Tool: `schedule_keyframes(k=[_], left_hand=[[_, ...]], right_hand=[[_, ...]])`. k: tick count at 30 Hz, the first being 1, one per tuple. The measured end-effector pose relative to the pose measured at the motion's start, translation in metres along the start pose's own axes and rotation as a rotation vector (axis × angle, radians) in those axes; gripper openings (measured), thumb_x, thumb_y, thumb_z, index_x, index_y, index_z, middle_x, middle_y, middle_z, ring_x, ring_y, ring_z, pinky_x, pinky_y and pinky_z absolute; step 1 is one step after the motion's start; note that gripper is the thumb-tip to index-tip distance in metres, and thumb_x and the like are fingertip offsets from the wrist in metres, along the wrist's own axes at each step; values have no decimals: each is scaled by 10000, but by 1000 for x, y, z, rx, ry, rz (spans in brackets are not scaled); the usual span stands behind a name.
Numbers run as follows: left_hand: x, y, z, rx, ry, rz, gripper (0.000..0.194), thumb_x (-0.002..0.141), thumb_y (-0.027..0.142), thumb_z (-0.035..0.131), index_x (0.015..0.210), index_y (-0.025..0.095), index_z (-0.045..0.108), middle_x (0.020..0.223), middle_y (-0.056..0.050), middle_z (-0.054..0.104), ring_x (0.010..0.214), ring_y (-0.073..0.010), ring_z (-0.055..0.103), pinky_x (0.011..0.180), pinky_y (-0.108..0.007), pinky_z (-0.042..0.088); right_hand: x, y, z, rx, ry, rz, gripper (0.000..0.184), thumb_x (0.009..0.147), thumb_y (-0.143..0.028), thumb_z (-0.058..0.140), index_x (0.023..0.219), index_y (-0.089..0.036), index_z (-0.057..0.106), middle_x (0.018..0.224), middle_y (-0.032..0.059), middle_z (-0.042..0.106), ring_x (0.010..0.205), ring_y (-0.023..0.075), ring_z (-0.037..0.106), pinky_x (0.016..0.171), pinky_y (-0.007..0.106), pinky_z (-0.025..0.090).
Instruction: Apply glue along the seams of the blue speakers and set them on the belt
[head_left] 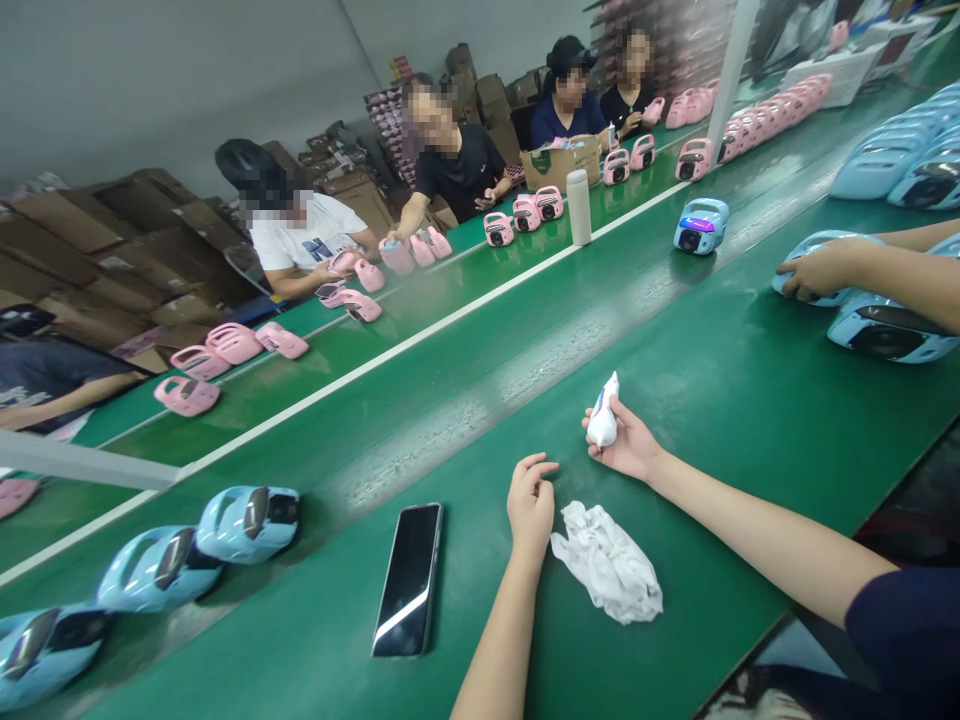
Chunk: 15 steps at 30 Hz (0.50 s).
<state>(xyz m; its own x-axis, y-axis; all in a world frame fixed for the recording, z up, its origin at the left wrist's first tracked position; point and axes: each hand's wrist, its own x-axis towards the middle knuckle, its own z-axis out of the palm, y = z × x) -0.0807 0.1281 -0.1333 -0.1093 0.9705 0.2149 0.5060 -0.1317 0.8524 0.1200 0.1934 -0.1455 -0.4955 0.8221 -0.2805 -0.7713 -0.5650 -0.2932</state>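
My right hand [626,440] rests on the green belt [712,400] with its fingers wrapped round a small white bottle [604,415] that points up. My left hand [530,505] lies on the belt to the left of it, fingers loosely curled, holding nothing. A crumpled white cloth [609,562] lies just right of my left wrist, between my two forearms. A black phone [410,578] lies face up to the left of my left arm.
Three light blue toy shells [247,522] sit at the near left. A co-worker's hand [821,270] rests on more blue shells at the right. A single blue toy [700,226] and a white bottle [578,206] stand farther off. People across handle pink shells [232,343].
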Motion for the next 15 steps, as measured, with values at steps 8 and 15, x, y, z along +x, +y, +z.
schedule_keyframes(k=[8,15], left_hand=[[0,-2,1,1,-1,0,369,727,18,447,818,212,747,1052,-67,684,926,-191,662,724,-304,515],[1,-2,2,9,5,4,373,727,14,451,842,215,744,1037,-61,688,936,-191,662,753,-312,520]], right_hand=[[0,0,-2,1,-4,-3,352,961,-468,539,1035,-130,602,903,36,626,711,115,599,609,255,527],[1,-1,-2,1,1,-2,348,961,-463,541,1040,-128,598,907,37,621,712,113,598,603,251,526]])
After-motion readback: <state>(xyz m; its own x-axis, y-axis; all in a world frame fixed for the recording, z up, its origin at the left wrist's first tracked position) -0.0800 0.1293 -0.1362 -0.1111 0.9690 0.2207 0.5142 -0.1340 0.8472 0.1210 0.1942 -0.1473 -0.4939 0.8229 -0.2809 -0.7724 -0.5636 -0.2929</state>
